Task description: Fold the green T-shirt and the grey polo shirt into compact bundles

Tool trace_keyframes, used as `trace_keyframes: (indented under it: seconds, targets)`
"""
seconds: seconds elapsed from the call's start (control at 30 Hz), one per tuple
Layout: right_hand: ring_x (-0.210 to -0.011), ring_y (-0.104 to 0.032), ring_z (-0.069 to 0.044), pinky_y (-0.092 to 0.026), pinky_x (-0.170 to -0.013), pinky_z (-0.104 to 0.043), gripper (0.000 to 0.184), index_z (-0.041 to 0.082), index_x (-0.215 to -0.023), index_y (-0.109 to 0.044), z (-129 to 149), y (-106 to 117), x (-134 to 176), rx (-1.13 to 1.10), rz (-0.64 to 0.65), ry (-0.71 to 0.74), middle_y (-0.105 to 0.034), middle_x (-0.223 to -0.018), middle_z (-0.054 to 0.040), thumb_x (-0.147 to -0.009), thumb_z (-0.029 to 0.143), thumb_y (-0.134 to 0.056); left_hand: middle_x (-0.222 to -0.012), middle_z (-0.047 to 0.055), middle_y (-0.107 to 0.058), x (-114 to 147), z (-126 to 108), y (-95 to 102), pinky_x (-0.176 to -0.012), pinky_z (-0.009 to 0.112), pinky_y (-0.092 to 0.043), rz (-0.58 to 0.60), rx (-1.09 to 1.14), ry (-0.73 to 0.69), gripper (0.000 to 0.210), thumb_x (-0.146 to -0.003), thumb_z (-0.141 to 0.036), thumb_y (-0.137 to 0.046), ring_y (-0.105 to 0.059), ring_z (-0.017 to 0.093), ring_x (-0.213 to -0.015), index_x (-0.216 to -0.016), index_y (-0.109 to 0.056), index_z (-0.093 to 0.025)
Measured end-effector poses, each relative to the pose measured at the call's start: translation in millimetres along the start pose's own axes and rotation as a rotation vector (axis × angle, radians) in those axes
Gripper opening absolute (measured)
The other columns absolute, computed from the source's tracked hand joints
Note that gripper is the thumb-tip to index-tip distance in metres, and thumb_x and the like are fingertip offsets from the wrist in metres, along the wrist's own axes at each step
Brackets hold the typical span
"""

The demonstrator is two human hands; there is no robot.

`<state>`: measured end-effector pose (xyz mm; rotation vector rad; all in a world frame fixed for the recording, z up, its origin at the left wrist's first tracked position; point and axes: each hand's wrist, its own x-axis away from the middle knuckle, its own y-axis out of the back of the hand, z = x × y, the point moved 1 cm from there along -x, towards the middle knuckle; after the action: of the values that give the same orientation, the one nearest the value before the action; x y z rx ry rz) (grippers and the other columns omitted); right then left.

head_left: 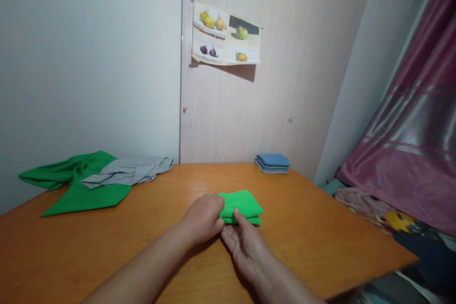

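A bright green cloth (244,203), folded into a small layered rectangle, is held just over the middle of the wooden table. My left hand (205,213) is closed around its left end, with the knuckles on top. From the near side, my right hand (245,244) grips the front edge, its thumb over the cloth and its palm turned up below. The fingertips under the cloth are partly hidden.
At the back left of the table (313,256) lie a crumpled green cloth (92,199) and a grey cloth (131,171) over it. A stack of folded cloths (273,164), blue on top, sits at the back right. Beyond the right edge are heaped fabrics (363,199) and a pink curtain (402,166).
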<state>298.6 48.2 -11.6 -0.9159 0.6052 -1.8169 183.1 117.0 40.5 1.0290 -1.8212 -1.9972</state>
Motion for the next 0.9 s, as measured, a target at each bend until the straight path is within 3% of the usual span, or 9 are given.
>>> trace_keyframes:
  seconds: [0.13,0.23,0.37,0.47,0.7,0.9]
  targets:
    - [-0.08,-0.075,-0.017,-0.061,-0.082,-0.03,0.015,0.014,-0.105,-0.062,-5.1,-1.8,-7.8,0.007,-0.032,0.05,-0.078,-0.094,-0.0091,-0.09,0.015,-0.062,-0.088,0.007,-0.067,3.4,-1.2,2.0,-0.07,0.033,-0.039,-0.005,0.003,-0.025,0.006,-0.075,-0.019,-0.058,-0.06,0.025,-0.083,-0.081,-0.06,-0.021]
    - [-0.074,-0.074,-0.016,-0.061,-0.076,-0.029,0.016,0.017,-0.102,-0.06,-1.7,-0.1,-12.5,0.047,-0.086,0.055,-0.078,-0.087,-0.0058,-0.087,0.011,-0.06,-0.086,0.005,-0.067,4.0,2.8,4.0,-0.071,0.033,-0.038,-0.065,0.08,-0.035,0.007,-0.08,-0.028,-0.063,-0.06,0.023,-0.081,-0.079,-0.061,-0.021]
    - [-0.074,-0.074,-0.015,-0.061,-0.074,-0.028,0.02,0.02,-0.102,-0.059,13.9,2.7,-18.4,0.109,-0.131,0.068,-0.077,-0.085,-0.0025,-0.084,0.012,-0.06,-0.085,0.004,-0.067,0.8,18.8,6.0,-0.068,0.03,-0.039,-0.236,0.304,0.115,0.033,-0.093,-0.051,-0.053,-0.06,0.021,-0.079,-0.086,-0.062,-0.021]
    - [-0.077,-0.074,-0.015,-0.061,-0.077,-0.03,0.023,0.021,-0.101,-0.057,29.1,7.5,-24.6,0.121,-0.133,0.108,-0.077,-0.085,-0.0013,-0.081,0.013,-0.064,-0.084,0.005,-0.066,-1.5,31.1,0.9,-0.069,0.029,-0.041,-0.319,0.403,0.208,0.039,-0.1,-0.05,-0.041,-0.06,0.02,-0.08,-0.086,-0.062,-0.02]
    - [-0.078,-0.073,-0.014,-0.061,-0.076,-0.029,0.029,0.022,-0.1,-0.056,75.0,30.7,-50.1,0.096,-0.086,0.236,-0.075,-0.089,0.0006,-0.077,0.014,-0.07,-0.094,0.007,-0.066,-2.2,27.3,-33.5,-0.078,0.035,-0.048,-0.238,0.346,0.066,0.023,-0.097,-0.038,-0.048,-0.062,0.023,-0.089,-0.095,-0.063,-0.02]
    - [-0.072,-0.071,-0.013,-0.061,-0.068,-0.024,0.025,0.021,-0.097,-0.058,142.5,49.0,-83.6,0.094,-0.085,0.358,-0.074,-0.084,0.0018,-0.077,0.011,-0.07,-0.115,0.008,-0.067,1.2,20.1,-57.4,-0.095,0.044,-0.051,-0.19,0.236,-0.089,0.021,-0.093,-0.037,-0.056,-0.063,0.026,-0.108,-0.109,-0.06,-0.024]
